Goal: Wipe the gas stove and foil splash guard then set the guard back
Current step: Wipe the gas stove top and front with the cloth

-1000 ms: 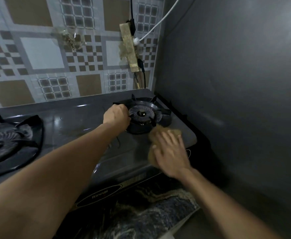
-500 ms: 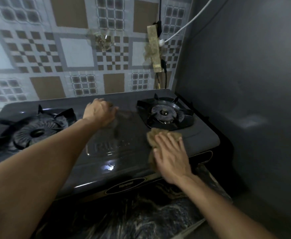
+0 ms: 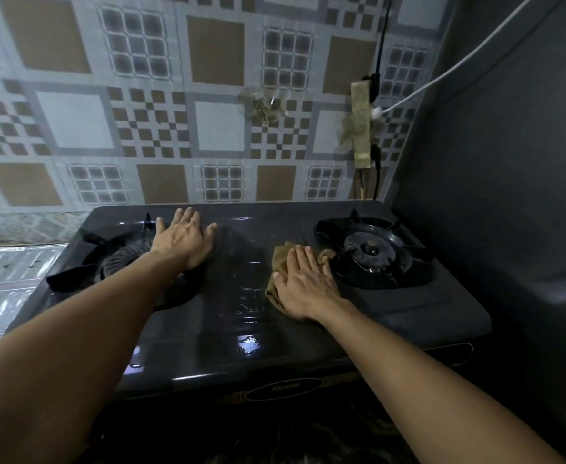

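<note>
Flatly, right hand [image 3: 303,285] presses cloth [image 3: 279,262] on stove [image 3: 408,309].

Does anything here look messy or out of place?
Yes. Brownish, crumpled tape clings to the tiled wall, more grimy wrapping surrounds the power strip hanging above the stove, and its cords dangle loose.

Dim, bluish cast; glare on stove top [image 3: 248,343]; wide-angle edge warp.

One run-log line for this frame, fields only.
stage: wiping stove top | right hand: flat on cloth, left of right burner | left hand: flat by left burner
</note>
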